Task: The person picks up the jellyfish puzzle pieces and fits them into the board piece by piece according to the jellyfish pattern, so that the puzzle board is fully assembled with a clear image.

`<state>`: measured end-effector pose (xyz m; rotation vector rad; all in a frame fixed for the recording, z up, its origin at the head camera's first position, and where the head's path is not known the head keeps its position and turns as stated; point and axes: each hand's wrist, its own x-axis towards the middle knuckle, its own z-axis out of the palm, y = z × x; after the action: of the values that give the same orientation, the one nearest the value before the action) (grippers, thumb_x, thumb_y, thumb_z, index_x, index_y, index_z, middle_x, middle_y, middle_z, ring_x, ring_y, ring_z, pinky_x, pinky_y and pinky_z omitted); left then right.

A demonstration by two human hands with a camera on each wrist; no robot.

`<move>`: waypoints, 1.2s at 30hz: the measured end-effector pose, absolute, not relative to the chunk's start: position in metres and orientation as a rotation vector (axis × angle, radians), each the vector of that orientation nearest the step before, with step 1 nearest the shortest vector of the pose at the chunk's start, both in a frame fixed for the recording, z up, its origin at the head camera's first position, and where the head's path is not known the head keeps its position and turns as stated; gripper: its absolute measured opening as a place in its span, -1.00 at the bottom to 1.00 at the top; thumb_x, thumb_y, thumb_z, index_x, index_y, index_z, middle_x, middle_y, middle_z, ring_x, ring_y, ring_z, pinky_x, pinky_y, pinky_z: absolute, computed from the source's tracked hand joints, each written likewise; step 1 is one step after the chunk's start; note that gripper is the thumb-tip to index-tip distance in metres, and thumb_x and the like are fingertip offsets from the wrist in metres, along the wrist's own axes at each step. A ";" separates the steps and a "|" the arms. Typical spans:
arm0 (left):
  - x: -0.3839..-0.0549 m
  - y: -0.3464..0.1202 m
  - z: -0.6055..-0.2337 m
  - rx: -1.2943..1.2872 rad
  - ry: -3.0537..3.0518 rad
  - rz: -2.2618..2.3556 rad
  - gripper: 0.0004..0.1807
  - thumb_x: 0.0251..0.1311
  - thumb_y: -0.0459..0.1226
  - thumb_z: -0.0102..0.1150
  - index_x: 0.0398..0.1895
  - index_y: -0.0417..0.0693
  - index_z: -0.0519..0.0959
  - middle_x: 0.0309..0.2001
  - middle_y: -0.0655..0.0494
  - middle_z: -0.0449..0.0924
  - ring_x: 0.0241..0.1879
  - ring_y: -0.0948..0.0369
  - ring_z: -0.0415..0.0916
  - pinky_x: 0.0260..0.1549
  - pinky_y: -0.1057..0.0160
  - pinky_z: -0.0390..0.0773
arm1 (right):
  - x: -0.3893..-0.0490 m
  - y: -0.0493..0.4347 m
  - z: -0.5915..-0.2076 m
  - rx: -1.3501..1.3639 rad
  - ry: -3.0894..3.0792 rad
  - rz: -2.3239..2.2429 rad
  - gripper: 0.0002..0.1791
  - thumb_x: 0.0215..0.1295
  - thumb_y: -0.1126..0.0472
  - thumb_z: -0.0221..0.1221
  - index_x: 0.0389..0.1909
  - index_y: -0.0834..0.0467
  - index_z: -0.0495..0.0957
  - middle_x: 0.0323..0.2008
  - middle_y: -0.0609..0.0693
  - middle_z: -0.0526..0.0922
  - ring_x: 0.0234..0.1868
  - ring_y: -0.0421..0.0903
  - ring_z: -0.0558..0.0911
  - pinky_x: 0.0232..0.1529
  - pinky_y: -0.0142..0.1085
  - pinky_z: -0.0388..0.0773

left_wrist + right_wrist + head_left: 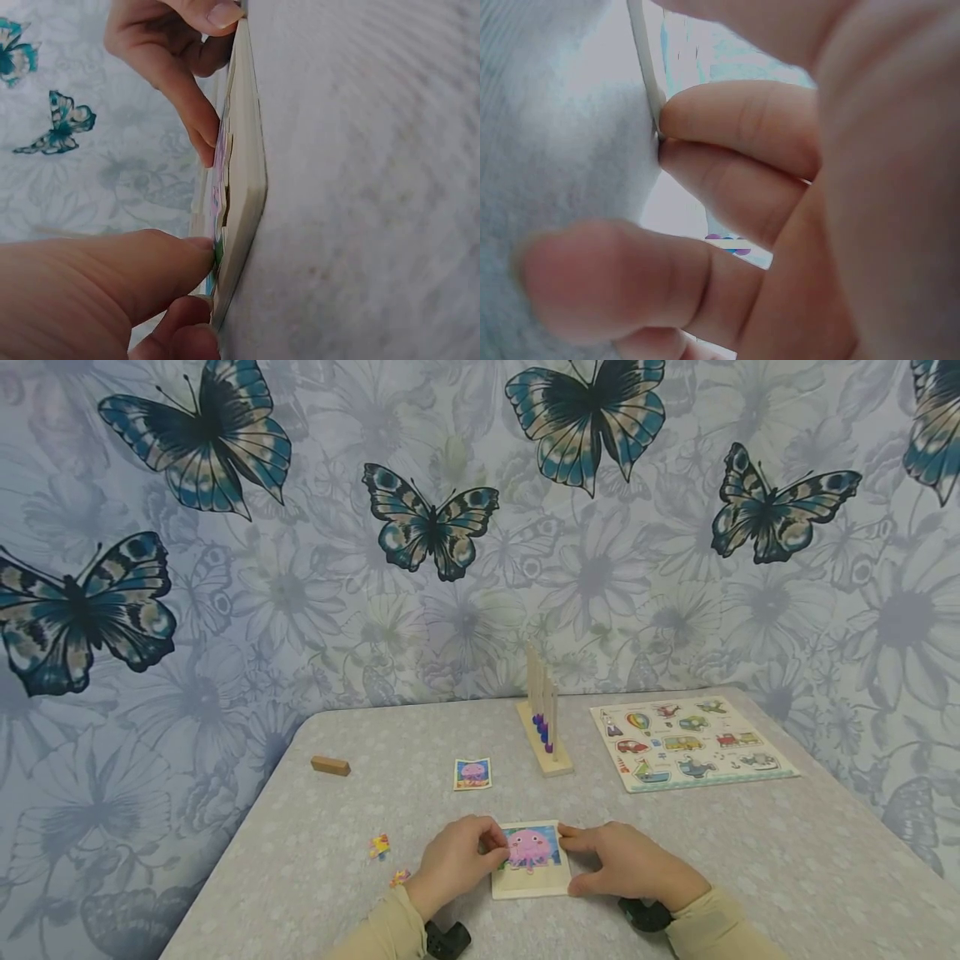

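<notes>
A small wooden jigsaw board [531, 884] lies on the table, its upper part filled with a pink octopus picture [530, 846] on blue; the lower strip is bare wood. My left hand [459, 862] is at the board's left side, thumb and forefinger pinching a puzzle piece [220, 246] with green on it. On the right, my right hand [626, 864] holds the board by its side, forefinger near the far corner and thumb near the front one. The right wrist view shows fingertips against the board's edge [646, 67]. Two loose puzzle pieces [379, 847] lie left of my left hand.
Beyond the board lies an octopus picture card [472, 774]. A wooden peg stand [555, 767] with purple and blue beads stands behind it. At the back right is a vehicle puzzle board [693, 743], at the back left a wooden block [331, 766]. A butterfly-patterned wall closes off the back.
</notes>
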<state>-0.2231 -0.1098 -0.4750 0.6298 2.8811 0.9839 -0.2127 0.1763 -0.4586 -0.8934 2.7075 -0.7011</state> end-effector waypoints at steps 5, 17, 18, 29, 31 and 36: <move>-0.220 -0.107 -0.474 0.676 2.935 0.961 -0.92 0.29 -0.03 0.39 -0.28 0.26 0.71 -0.35 0.42 0.56 -0.52 0.43 0.37 -0.56 0.35 0.39 | -0.212 0.177 -0.458 -0.910 2.703 -0.706 -0.26 0.18 -0.20 0.44 0.31 0.09 0.60 0.39 -0.05 0.52 0.34 0.03 0.57 0.23 0.02 0.55; -0.221 -0.103 -0.479 0.663 2.983 0.907 -0.88 0.23 0.02 0.43 -0.31 0.28 0.72 -0.37 0.37 0.54 -0.55 0.42 0.34 -0.61 0.34 0.36 | -0.212 0.178 -0.459 -0.917 2.706 -0.708 -0.26 0.18 -0.20 0.44 0.31 0.09 0.60 0.40 -0.06 0.52 0.33 0.03 0.57 0.23 0.03 0.55; -0.221 -0.103 -0.480 0.664 2.978 0.916 -0.88 0.23 0.01 0.43 -0.30 0.28 0.72 -0.36 0.37 0.55 -0.55 0.42 0.34 -0.61 0.34 0.36 | -0.212 0.178 -0.459 -0.918 2.707 -0.709 -0.26 0.17 -0.20 0.44 0.31 0.09 0.60 0.39 -0.05 0.52 0.33 0.03 0.57 0.22 0.03 0.55; -0.221 -0.105 -0.482 0.652 2.963 0.898 -0.79 0.15 0.12 0.46 -0.27 0.33 0.73 -0.33 0.42 0.54 -0.52 0.41 0.36 -0.58 0.33 0.37 | -0.214 0.178 -0.460 -0.914 2.705 -0.691 -0.27 0.19 -0.22 0.42 0.33 0.05 0.59 0.41 -0.07 0.50 0.33 0.03 0.57 0.24 0.04 0.54; -0.221 -0.105 -0.481 0.649 2.957 0.882 -0.76 0.11 0.14 0.48 -0.26 0.34 0.72 -0.31 0.42 0.54 -0.50 0.41 0.36 -0.55 0.34 0.37 | -0.214 0.178 -0.460 -0.916 2.705 -0.695 -0.27 0.19 -0.22 0.42 0.32 0.06 0.59 0.41 -0.07 0.50 0.33 0.04 0.57 0.23 0.04 0.54; -0.221 -0.105 -0.480 0.662 2.959 0.886 -0.73 0.10 0.12 0.50 -0.21 0.31 0.72 -0.29 0.40 0.55 -0.48 0.42 0.36 -0.54 0.34 0.38 | -0.214 0.178 -0.460 -0.916 2.706 -0.702 -0.27 0.18 -0.21 0.43 0.32 0.06 0.59 0.40 -0.08 0.51 0.32 0.02 0.58 0.23 0.03 0.55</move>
<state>-0.2209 -0.1046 -0.4803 0.6619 2.9586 0.8864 -0.2143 0.1785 -0.4598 -0.9158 2.7056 -0.7022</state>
